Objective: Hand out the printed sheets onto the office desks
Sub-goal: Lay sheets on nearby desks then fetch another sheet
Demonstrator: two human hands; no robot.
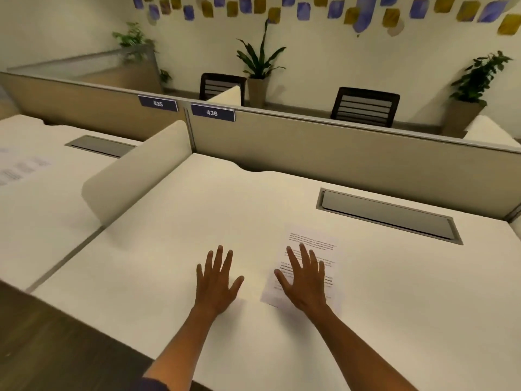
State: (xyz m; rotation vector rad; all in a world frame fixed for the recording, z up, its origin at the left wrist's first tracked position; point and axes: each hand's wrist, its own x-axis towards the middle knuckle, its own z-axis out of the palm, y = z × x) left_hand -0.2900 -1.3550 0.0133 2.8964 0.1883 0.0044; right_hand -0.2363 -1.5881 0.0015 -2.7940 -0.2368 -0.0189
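- Lowest in the frame I see both my bare forearms reaching up from the bottom edge over the near white desk (158, 300), with a strip of dark floor (56, 348) in the lower left corner.
- My left hand (215, 279) sits just left of centre, palm down, fingers spread, holding nothing; whether it touches the desktop I cannot tell.
- My right hand (303, 280) is just right of centre, also palm down with fingers fanned apart, over the lower half of a printed sheet (313, 244); it looks laid on the paper, not pinching it.
- That sheet lies flat on the near desk, its text lines showing above my fingertips and its near corner poking out below my palm.
- Further up and to the right, a grey cable hatch (389, 214) is set into the same desktop.
- At the left, a rounded white divider (135, 170) stands between this desk and the neighbouring desk (42, 210), where another printed sheet (19, 167) lies at the left edge of the frame.
- Behind both desks runs a beige partition (324, 153) carrying number plates 435 (158, 103) and 436 (212, 112).
- Beyond it, in the upper half, two dark chairs (365, 107) and potted plants (260, 63) stand against a wall dotted with blue and yellow patches (335, 9).
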